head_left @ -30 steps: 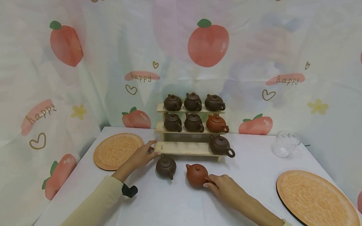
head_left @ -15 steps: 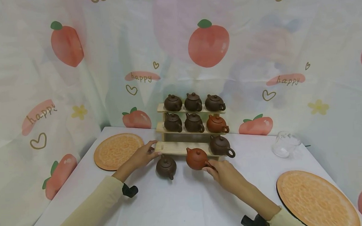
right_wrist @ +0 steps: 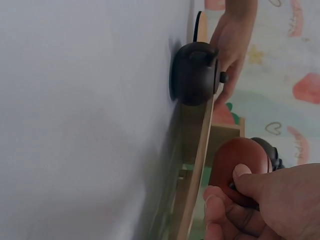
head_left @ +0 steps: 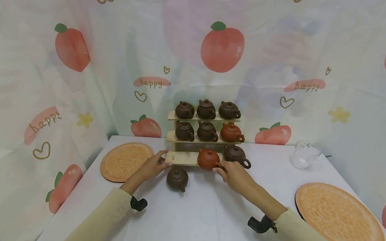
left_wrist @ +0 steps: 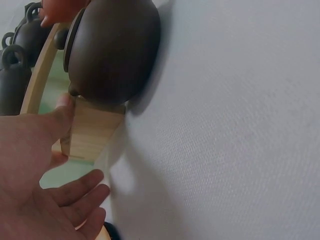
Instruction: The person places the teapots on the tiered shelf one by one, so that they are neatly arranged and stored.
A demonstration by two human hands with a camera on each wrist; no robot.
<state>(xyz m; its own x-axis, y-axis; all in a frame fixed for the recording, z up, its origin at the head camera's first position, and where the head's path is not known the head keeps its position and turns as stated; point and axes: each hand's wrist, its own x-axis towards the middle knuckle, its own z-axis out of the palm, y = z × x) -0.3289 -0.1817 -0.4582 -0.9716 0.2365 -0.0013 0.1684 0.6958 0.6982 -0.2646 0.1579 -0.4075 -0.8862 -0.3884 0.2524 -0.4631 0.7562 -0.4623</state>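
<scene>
My right hand pinches the handle of a reddish-brown clay teapot, which sits at the middle of the lowest shelf, just left of a dark brown teapot. In the right wrist view, the thumb lies against the red teapot by its handle. At the left end of that shelf, my left hand grips the wooden rack between thumb and index finger, the other fingers spread loosely. Another dark teapot stands on the table in front of the rack, close to the left fingertips.
The rack's upper shelves hold several dark teapots and one red teapot. Round orange mats lie at left and right. A clear glass vessel stands at the back right, before a printed curtain.
My right hand has lifted the red teapot from the white table and carried it away from me onto the lowest shelf. The left hand keeps its hold on the rack.
</scene>
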